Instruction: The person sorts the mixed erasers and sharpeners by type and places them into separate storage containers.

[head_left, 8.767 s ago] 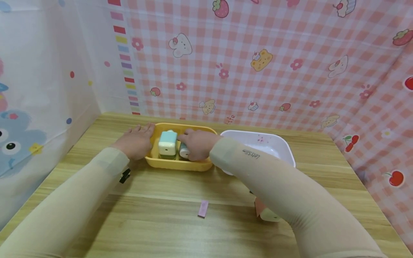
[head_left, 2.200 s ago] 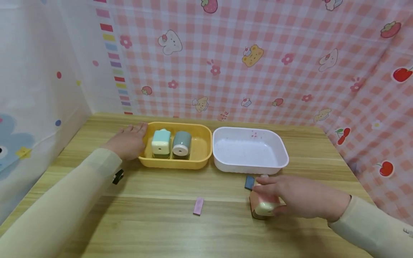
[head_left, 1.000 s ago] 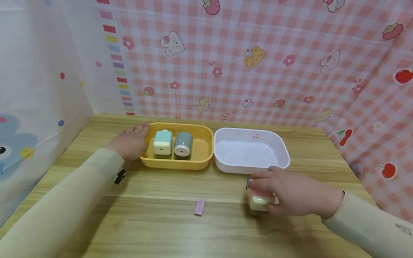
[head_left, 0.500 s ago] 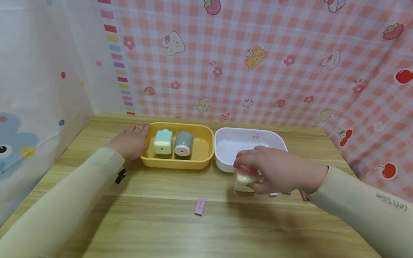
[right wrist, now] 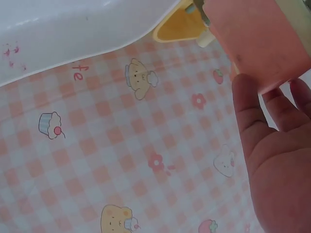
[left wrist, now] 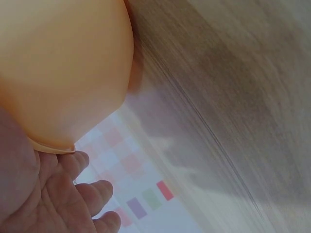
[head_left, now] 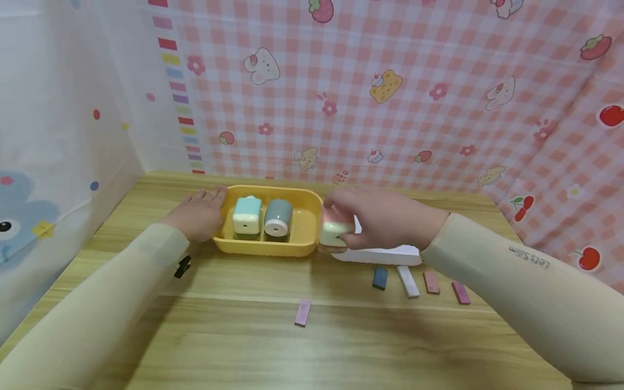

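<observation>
Currently, right hand (head_left: 385, 216) grips a pink-and-cream pencil sharpener (head_left: 337, 225), centre of head frame, above or at the meeting rims of the yellow tray (head_left: 267, 249) and white tray (head_left: 377, 256); contact with either rim cannot be told. Left hand (head_left: 200, 214), left of centre, lies with loosely extended fingers against the yellow tray's left end. Hands well apart.

Risks (judged): at this height the sharpener's base could snag the yellow rim if carried left, tipping it or shoving the tray. Its casing looks glossy, so a light grip might slip. Overshooting leftward could knock the grey pencil sharpener (head_left: 278, 214), which sits beside the mint pencil sharpener (head_left: 247, 211) in the yellow tray.

Surroundings: blue, white, pink and magenta eraser-like strips (head_left: 408, 281) lie right of lower centre; a lilac strip (head_left: 302, 313) alone, lower centre. Right forearm partly covers the white tray.
</observation>
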`<state>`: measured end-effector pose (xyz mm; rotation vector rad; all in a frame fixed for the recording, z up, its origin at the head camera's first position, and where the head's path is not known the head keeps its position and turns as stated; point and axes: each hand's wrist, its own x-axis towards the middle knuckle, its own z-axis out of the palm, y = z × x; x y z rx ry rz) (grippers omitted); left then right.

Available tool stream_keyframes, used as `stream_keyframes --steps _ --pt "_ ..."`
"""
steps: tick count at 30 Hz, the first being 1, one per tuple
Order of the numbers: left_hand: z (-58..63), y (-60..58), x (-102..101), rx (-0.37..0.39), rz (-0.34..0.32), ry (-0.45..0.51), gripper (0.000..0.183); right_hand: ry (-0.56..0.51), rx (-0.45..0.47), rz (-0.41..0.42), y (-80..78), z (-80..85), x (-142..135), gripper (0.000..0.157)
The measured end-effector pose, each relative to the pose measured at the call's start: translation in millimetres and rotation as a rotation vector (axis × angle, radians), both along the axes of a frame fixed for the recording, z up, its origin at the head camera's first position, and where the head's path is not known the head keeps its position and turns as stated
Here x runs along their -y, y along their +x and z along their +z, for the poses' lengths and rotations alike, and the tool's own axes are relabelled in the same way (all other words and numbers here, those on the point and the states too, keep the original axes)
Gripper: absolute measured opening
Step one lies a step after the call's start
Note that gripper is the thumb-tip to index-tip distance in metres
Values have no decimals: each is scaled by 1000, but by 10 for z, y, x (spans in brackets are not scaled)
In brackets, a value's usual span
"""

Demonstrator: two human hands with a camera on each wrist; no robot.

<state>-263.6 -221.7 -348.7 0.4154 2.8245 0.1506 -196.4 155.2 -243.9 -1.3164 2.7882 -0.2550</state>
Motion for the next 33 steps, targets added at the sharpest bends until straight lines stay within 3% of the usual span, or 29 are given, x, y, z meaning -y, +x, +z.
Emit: stream_keyframes --steps 7,16,33 --pt "-4 -7 -2 11 13 15 69 27 28 -45 -284 -90 201 49" --pt "-20 -11 -9 -6 7 16 69 73 71 -92 -499 -174 386 49" --pt "-11 3 -2 -9 0 -8 68 127 1 -49 -635 -407 515 50"
